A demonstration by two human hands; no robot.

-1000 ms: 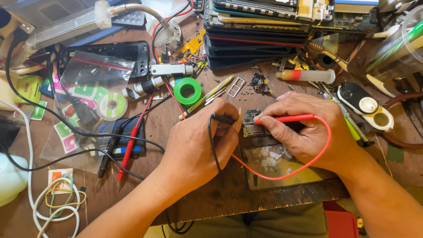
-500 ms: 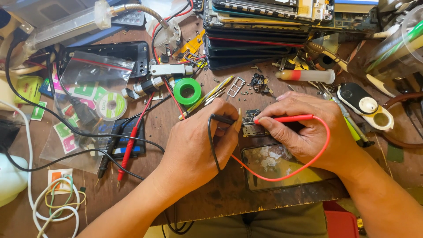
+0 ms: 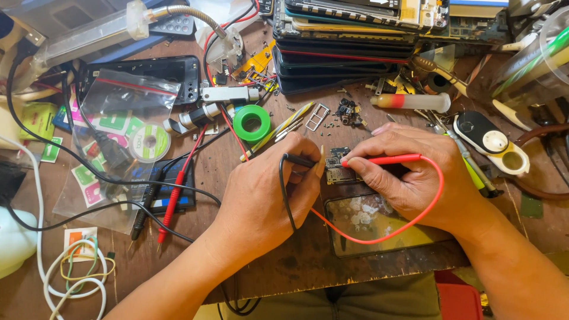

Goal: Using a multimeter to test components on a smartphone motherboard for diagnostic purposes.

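My left hand [image 3: 267,198] pinches a thin black test probe [image 3: 299,160], its black lead looping down over the hand. A red test probe [image 3: 385,159] lies in my right hand [image 3: 409,178], and its red wire [image 3: 415,222] arcs round below the wrist. Both probe tips meet over a small circuit board [image 3: 338,169] between the hands. The board rests at the top edge of a worn phone screen [image 3: 379,228] lying flat on the wooden bench.
A stack of phones [image 3: 349,47] fills the back. A green tape roll [image 3: 251,122], a metal tool [image 3: 213,104], a white glue tube [image 3: 412,102] and a white-and-black gadget [image 3: 492,145] surround the hands. Plastic bags [image 3: 118,136], cables and spare red and black probes [image 3: 172,201] lie left.
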